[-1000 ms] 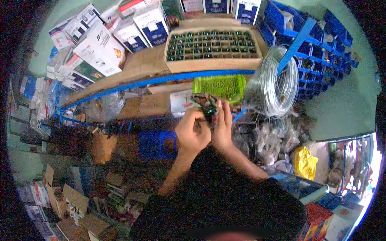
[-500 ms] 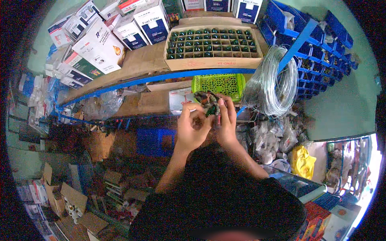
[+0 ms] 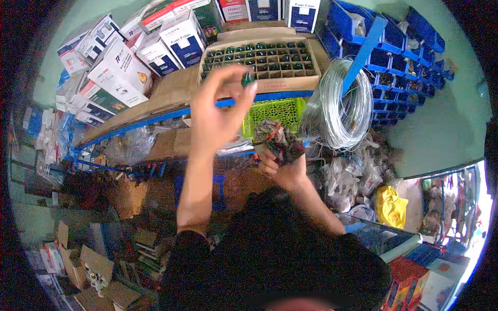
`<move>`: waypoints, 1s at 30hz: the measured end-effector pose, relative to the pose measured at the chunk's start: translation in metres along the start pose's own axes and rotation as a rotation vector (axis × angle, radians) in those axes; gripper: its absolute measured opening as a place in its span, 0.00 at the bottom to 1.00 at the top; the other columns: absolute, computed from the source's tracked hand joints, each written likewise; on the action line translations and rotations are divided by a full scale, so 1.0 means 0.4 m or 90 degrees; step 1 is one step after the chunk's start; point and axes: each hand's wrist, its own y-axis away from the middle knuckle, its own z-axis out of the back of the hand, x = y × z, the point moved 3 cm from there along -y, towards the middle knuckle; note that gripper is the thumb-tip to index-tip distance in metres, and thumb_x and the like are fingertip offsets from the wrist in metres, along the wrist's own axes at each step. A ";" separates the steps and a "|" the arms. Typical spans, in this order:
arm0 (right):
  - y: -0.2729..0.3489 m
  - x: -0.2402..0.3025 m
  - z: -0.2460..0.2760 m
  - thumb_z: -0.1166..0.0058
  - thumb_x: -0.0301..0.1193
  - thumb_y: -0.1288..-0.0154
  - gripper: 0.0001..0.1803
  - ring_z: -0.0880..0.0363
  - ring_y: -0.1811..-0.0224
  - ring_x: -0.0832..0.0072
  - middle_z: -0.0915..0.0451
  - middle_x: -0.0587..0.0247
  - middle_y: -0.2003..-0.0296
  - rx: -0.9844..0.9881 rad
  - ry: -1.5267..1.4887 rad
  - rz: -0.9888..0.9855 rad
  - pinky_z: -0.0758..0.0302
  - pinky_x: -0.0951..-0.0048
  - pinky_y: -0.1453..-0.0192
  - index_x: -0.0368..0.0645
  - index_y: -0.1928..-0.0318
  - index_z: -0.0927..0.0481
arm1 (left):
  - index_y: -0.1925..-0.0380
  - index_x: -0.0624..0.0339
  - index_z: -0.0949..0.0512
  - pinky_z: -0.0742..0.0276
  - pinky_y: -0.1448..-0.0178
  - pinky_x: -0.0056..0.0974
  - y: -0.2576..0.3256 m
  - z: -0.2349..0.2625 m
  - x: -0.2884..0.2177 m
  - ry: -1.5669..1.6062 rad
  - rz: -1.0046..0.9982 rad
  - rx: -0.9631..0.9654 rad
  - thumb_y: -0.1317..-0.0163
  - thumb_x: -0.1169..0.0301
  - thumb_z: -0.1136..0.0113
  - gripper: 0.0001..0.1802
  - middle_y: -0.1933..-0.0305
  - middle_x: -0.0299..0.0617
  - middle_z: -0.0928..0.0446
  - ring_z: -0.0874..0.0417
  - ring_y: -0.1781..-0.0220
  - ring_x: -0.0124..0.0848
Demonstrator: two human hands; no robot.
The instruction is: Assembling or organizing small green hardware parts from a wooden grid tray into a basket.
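My left hand (image 3: 212, 114) is raised in front of the divided cardboard carton (image 3: 295, 83), pinching a small glossy dark green piece (image 3: 247, 79) between thumb and fingertips. Its exact kind is too small to make out. Similar dark green rounded tops fill many of the carton's cells; some cells toward the near right look vacant. Lower and to the right, my right hand (image 3: 293, 172) grips a crumpled, dirty grey rag (image 3: 275, 136) with reddish patches. The rag hides part of the lime green plastic basket (image 3: 259, 111) under the shelf edge.
A coil of silvery wire (image 3: 342, 109) hangs at the right of the shelf, beside blue parts bins (image 3: 384, 80). Filter boxes (image 3: 181, 39) stand at the left and back. A blue metal rail (image 3: 155, 115) edges the shelf. Plastic bags (image 3: 345, 173) hang lower right.
My hands have moved apart. The left has gone up and left toward the carton with the green piece, while the right stays low, now holding the rag alone.
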 end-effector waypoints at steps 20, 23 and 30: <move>-0.010 -0.037 0.003 0.57 0.61 0.28 0.30 0.36 0.75 0.73 0.29 0.67 0.71 -0.155 -0.043 0.024 0.40 0.71 0.71 0.53 0.40 0.25 | 0.64 0.54 0.11 0.19 0.55 0.44 -0.245 -0.052 0.207 -0.322 -0.081 0.353 0.41 0.59 0.28 0.12 0.62 0.47 0.15 0.14 0.60 0.44; -0.017 -0.041 0.005 0.56 0.60 0.28 0.29 0.35 0.75 0.73 0.29 0.68 0.71 -0.170 -0.005 0.024 0.40 0.71 0.71 0.53 0.42 0.25 | 0.65 0.55 0.11 0.20 0.54 0.42 -0.253 -0.044 0.211 -0.346 -0.114 0.343 0.40 0.59 0.29 0.12 0.61 0.47 0.15 0.13 0.60 0.43; -0.003 -0.030 0.006 0.62 0.62 0.27 0.31 0.34 0.71 0.70 0.28 0.65 0.68 -0.176 -0.030 0.022 0.37 0.68 0.68 0.51 0.44 0.25 | 0.53 0.60 0.25 0.23 0.58 0.31 -0.214 0.030 0.132 -0.017 0.135 0.228 0.24 0.70 0.43 0.07 0.56 0.38 0.15 0.16 0.53 0.24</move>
